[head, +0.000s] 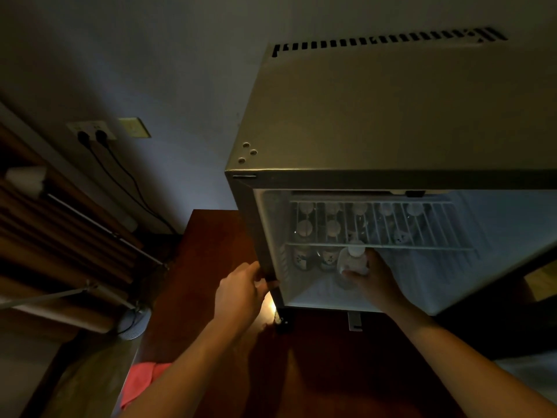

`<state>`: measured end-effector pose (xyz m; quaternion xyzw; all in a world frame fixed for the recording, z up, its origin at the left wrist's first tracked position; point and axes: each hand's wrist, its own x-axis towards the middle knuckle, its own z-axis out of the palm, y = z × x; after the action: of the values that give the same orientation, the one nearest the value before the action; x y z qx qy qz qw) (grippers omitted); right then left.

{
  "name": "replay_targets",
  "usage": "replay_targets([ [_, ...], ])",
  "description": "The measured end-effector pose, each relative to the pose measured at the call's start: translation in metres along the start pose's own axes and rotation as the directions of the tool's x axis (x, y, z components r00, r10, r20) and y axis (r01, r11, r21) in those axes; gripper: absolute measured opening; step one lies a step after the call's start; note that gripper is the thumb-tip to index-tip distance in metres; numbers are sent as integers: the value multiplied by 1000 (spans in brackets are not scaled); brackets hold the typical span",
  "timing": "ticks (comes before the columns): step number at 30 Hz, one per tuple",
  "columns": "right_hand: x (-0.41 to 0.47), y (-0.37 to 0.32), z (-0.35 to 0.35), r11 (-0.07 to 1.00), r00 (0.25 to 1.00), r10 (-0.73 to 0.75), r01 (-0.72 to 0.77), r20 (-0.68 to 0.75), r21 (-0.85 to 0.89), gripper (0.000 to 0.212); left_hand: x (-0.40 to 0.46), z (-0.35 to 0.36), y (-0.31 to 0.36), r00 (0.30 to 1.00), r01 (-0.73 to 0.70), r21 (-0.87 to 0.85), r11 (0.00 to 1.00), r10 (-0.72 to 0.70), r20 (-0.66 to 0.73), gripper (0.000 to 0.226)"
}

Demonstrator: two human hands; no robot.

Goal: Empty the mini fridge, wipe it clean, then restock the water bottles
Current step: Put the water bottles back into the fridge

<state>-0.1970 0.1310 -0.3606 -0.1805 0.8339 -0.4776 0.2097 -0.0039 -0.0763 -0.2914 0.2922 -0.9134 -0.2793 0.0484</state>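
The mini fridge [376, 122] stands open on a dark wooden surface. Several water bottles [304, 229] with pale caps stand below its white wire shelf [422, 227]. My right hand [376, 280] reaches inside under the shelf and grips one clear water bottle [352, 259] near the front. My left hand [242, 292] holds the lower left front corner of the fridge body, fingers curled round its edge. A pink cloth [141, 381] lies on the surface near my left forearm.
The wooden surface [208, 236] carries the fridge. Two black plugs sit in a wall socket [92, 132], and their cables run down the wall. A wooden rack [60, 242] stands left. A small round grey object [134, 322] lies below it.
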Motion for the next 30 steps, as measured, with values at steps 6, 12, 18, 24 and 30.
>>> replay_targets([
  [6,10,0,-2,999,1000,-23,23,6,-22,69,-1,-3,4,1000,-1,18,1000,1,6,22],
  [12,14,2,-5,993,1000,-8,11,21,-118,78,-2,-1,4,1000,12,41,999,-12,-8,21],
  [18,23,-1,-11,981,1000,10,-5,25,-192,69,-4,-2,6,1000,31,40,999,-31,-6,21],
  [24,31,-2,-12,956,999,30,-23,19,-291,76,-4,-3,7,999,43,44,998,-44,7,24],
  [30,36,-2,-11,965,993,115,-102,39,-242,83,-8,-4,9,999,47,83,995,-47,-3,26],
])
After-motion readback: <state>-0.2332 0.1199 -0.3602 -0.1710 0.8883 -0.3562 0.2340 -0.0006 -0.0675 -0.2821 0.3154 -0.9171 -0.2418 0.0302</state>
